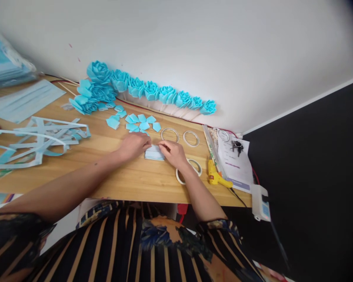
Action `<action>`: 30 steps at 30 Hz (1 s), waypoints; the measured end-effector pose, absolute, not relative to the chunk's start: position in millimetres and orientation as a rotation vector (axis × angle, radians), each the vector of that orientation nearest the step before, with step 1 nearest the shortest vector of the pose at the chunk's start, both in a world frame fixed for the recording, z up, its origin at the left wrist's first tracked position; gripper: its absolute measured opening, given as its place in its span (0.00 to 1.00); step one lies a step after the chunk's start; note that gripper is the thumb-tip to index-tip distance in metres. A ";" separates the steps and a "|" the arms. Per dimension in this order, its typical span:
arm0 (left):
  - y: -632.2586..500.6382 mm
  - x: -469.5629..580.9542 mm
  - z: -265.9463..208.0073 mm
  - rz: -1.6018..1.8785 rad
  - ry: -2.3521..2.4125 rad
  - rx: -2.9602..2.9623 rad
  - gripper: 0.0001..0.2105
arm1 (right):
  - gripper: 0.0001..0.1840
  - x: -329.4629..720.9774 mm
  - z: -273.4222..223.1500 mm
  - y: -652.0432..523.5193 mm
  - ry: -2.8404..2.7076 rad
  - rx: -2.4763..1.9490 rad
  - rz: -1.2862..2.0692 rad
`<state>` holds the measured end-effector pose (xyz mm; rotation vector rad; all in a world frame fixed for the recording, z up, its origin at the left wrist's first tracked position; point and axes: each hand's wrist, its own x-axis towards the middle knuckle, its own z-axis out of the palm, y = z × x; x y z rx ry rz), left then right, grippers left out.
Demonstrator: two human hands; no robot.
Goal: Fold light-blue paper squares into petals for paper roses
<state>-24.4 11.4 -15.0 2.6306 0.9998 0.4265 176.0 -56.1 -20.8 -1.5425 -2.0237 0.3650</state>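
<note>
Pressing hands [153, 148] on folded blue piece [154, 153]

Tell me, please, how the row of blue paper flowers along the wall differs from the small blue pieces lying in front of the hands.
The paper flowers are layered, full rosettes; the small pieces are single flat folded petals. The flowers stand in a line against the wall; the pieces lie scattered loose on the table. Each flower is larger than any one piece. Both share the same light blue colour. The left hand and right hand press a folded blue piece between them.
</note>
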 end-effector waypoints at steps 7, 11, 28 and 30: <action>12.0 -21.6 -15.6 0.358 1.023 2.667 0.10 | 0.10 178.1 -26.1 -53.9 -1.925 -1.539 0.345; 13.3 -22.3 -18.0 0.384 1.009 2.647 0.10 | 0.11 191.1 -19.4 -50.6 -1.855 -1.575 0.204; 7.5 -25.4 -17.0 0.855 0.970 2.377 0.16 | 0.05 219.1 -7.1 -45.3 -2.135 -1.540 0.227; 3.3 -26.2 -11.4 0.936 0.951 2.330 0.20 | 0.06 208.7 -6.4 -47.6 -2.134 -1.438 0.280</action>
